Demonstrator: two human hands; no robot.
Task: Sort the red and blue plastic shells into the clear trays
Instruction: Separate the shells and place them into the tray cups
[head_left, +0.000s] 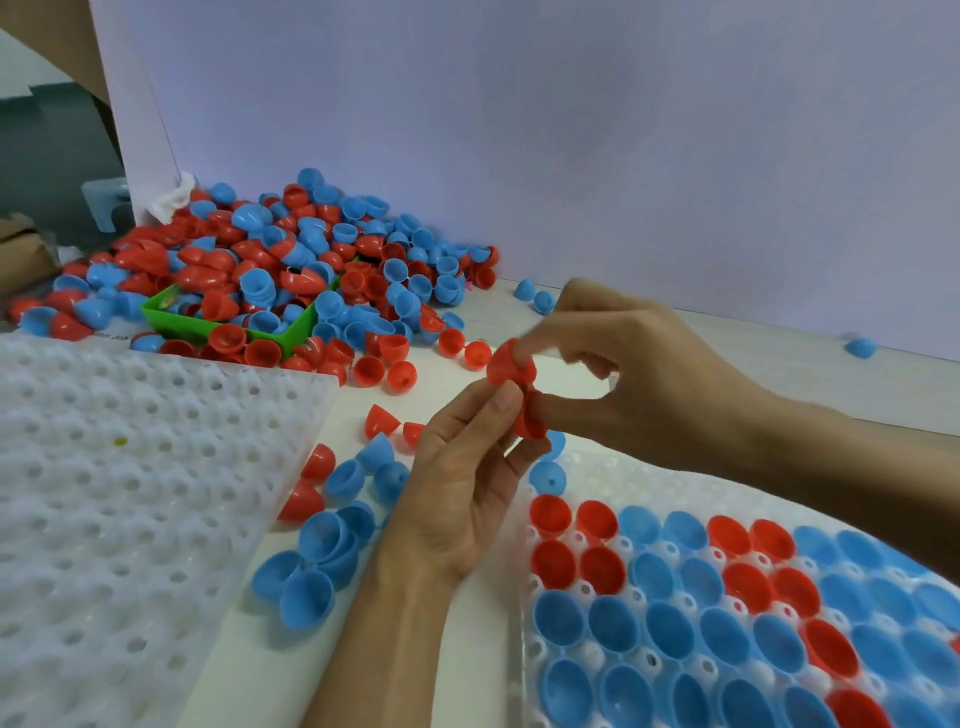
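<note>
Both hands, left hand (462, 467) and right hand (618, 358), pinch nested red shells (514, 384) (blurred); a slip drops one beside the filled tray (524, 649).

no legible text, table print blurred

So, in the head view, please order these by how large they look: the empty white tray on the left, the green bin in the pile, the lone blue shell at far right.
1. empty white tray
2. green bin, half buried in shells
3. lone blue shell

The tray lies nearest the camera, which enlarges it.
</note>
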